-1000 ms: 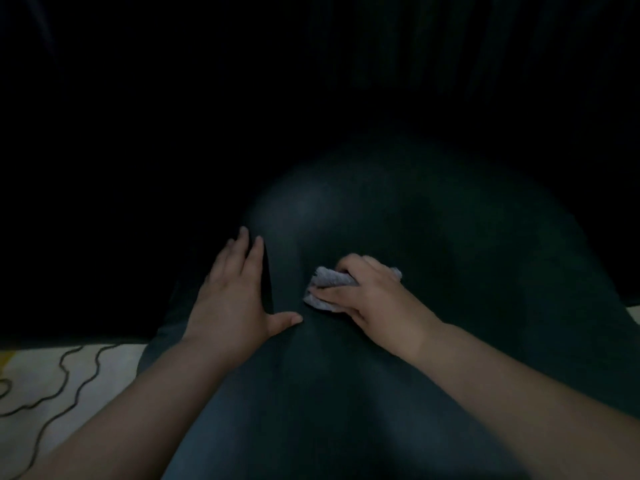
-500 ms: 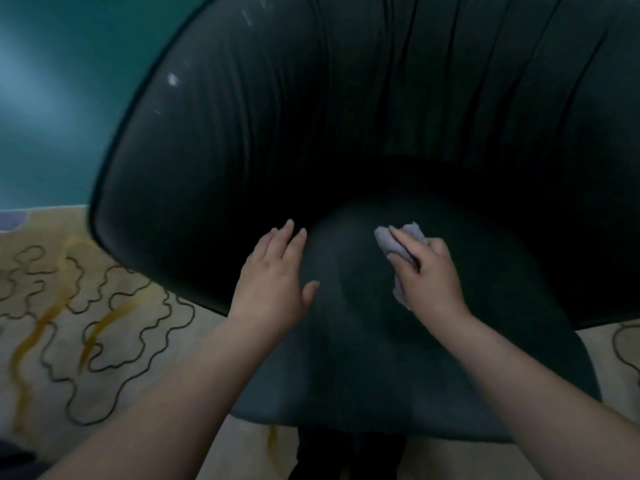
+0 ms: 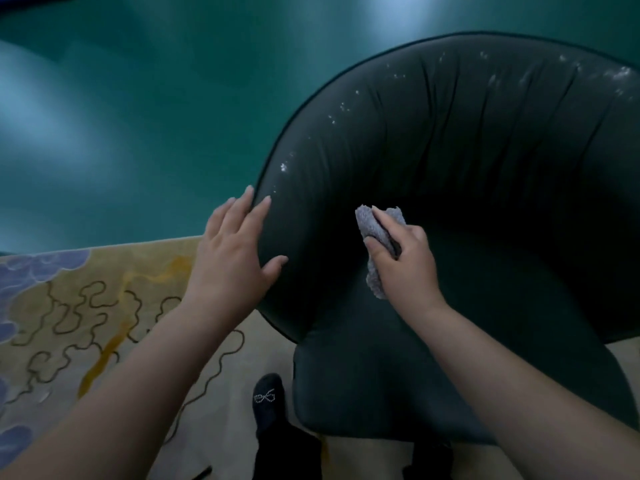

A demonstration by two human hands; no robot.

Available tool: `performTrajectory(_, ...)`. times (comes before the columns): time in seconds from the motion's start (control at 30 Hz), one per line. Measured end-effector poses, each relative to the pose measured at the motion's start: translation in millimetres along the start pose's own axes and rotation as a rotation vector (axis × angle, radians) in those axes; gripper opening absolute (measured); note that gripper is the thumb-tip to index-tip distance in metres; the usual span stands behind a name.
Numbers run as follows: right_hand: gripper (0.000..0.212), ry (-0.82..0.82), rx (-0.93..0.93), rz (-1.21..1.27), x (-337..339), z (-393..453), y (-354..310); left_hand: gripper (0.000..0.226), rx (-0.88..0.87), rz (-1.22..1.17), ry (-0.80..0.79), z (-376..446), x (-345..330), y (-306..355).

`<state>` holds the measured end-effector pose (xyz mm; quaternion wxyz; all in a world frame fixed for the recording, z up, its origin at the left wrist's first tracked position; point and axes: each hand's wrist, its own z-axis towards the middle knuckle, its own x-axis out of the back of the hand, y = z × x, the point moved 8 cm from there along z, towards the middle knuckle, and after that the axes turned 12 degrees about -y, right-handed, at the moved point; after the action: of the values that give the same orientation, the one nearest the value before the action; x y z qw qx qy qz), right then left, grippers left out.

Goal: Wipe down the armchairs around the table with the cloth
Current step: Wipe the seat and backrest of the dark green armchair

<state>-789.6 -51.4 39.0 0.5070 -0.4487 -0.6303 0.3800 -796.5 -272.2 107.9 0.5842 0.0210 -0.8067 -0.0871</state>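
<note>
Here, the grey cloth (image 3: 375, 244) is gripped in the curled right hand (image 3: 403, 261) against the dark armchair (image 3: 485, 174) inner back, while its left rim is pressed by the flat, spread left hand (image 3: 232, 258).

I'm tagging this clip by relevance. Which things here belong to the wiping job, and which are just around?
Job: cloth gripped in right hand; dark armchair; left hand resting on its edge.
Just around: patterned rug; green floor; black shoe.
</note>
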Motion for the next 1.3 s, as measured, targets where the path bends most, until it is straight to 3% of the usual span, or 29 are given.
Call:
performTrajectory(0.37,0.044,0.251,-0.026,0.065,-123.7,20.0,-34.2,0.108,-0.232,-0.282,-0.380,62.8,-28.4,-90.6)
performTrajectory(0.5,0.043,0.267,0.091,-0.134,-163.4,34.9,-50.0,0.111,-0.268,-0.355,-0.475,80.8,-33.0,-100.8)
performTrajectory(0.57,0.042,0.373,0.072,-0.183,-156.9,41.3,-38.6,0.110,-0.297,-0.377,-0.509,85.7,-36.0,-101.2)
performTrajectory(0.67,0.040,0.601,-0.138,-0.032,-122.3,46.9,-11.4,0.110,-0.334,-0.384,-0.555,90.5,-39.9,-99.8)
performTrajectory(0.7,0.039,0.629,-0.132,-0.002,-117.6,49.7,-12.6,0.110,-0.339,-0.391,-0.567,92.1,-41.0,-99.3)
performTrajectory(0.83,0.041,0.386,0.184,-0.260,-145.2,74.6,-55.7,0.104,-0.382,-0.415,-0.568,100.5,-42.2,-92.9)
performTrajectory(0.87,0.039,0.387,0.162,-0.262,-143.0,80.6,-50.4,0.104,-0.381,-0.423,-0.566,102.9,-42.0,-92.0)
performTrajectory(1.0,0.036,0.666,-0.176,-0.001,-92.4,85.1,1.3,0.108,-0.365,-0.434,-0.523,118.6,-39.3,-91.0)
performTrajectory(1.07,0.036,0.617,-0.028,-0.078,-98.7,92.7,-21.5,0.109,-0.359,-0.439,-0.514,127.1,-40.2,-90.6)
performTrajectory(1.17,0.037,0.416,0.236,-0.337,-132.5,110.1,-55.8,0.112,-0.349,-0.426,-0.497,136.4,-40.2,-88.9)
performTrajectory(1.3,0.036,0.565,0.016,-0.137,-84.4,126.7,-21.2,0.114,-0.338,-0.416,-0.501,150.2,-34.5,-81.9)
